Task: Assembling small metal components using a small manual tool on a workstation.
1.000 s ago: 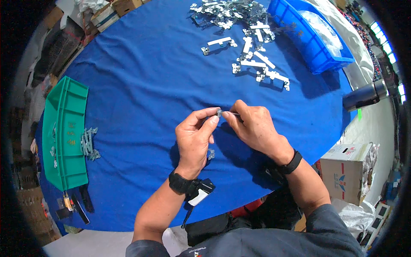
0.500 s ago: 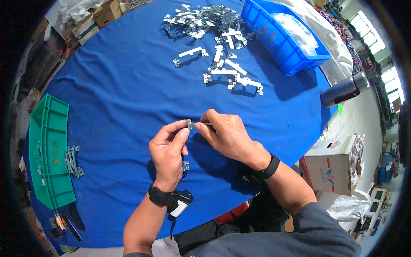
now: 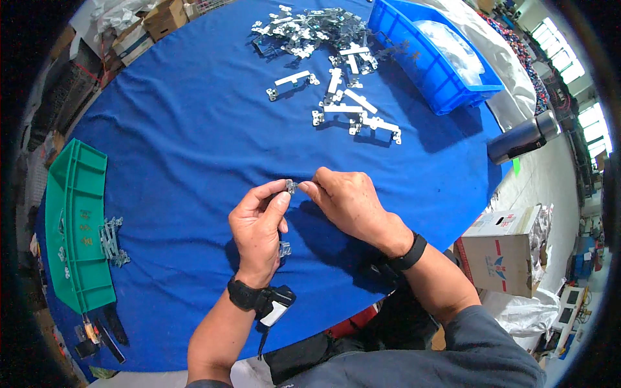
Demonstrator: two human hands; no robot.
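The left hand (image 3: 257, 231) pinches a small shiny clip (image 3: 291, 187) above the desk (image 3: 187, 200); the right hand (image 3: 351, 202) is just beside it, its hold unclear. The clip looks light, stiff, best gripped by its edges. Beyond lie metal brackets (image 3: 343, 109).

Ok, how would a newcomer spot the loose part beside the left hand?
On the blue cloth, find the left hand. Just right of its lower edge lies a small, shiny grey part. It lies loose, unlike the piece pinched in that hand.
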